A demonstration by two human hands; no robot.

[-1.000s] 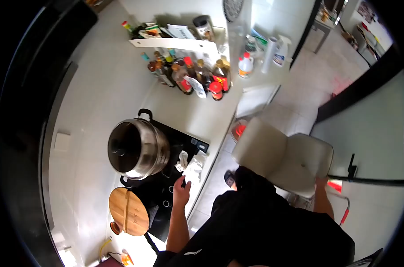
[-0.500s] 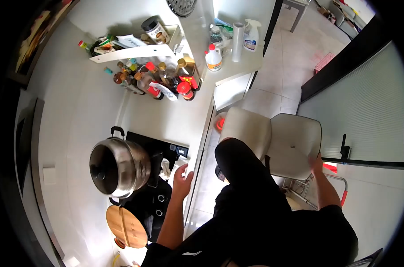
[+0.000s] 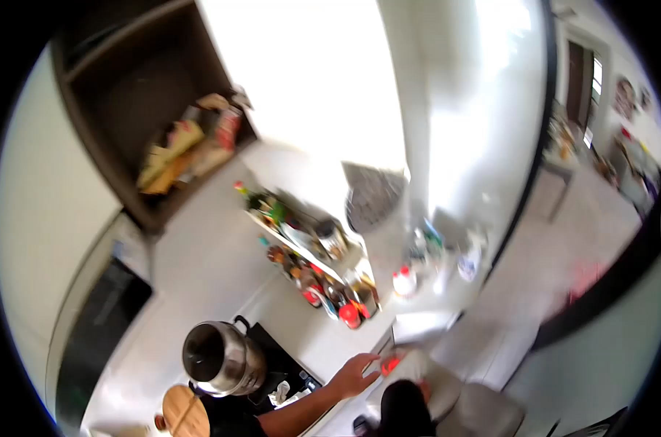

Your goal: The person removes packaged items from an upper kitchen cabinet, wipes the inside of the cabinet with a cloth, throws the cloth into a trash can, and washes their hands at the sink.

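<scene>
My left hand (image 3: pixel 354 376) reaches over the counter's front edge towards the beige chair (image 3: pixel 434 386), its fingers stretched out and holding nothing. Whether the fingertips touch the chair back is unclear. One dark-clothed knee (image 3: pixel 403 409) is raised in front of the chair. Beside it, a blurred skin-coloured patch may be my right hand (image 3: pixel 424 390); its fingers cannot be made out. A steel pot (image 3: pixel 244 363) stands on the black cooktop (image 3: pixel 272 351), left of my left forearm. White crumpled tissue (image 3: pixel 279 393) lies near the forearm.
A wooden lid (image 3: pixel 185 412) is below the pot. Bottles (image 3: pixel 312 286) crowd under a white rack (image 3: pixel 294 246) on the counter. An open dark shelf (image 3: pixel 152 80) hangs above. A spray bottle (image 3: pixel 470 262) stands at the counter's far end, by a doorway.
The view has tilted up, so counter, pot and chair sit lower. My left hand has moved from beside the cooktop towards the chair. My right hand no longer shows at the seat's outer edge.
</scene>
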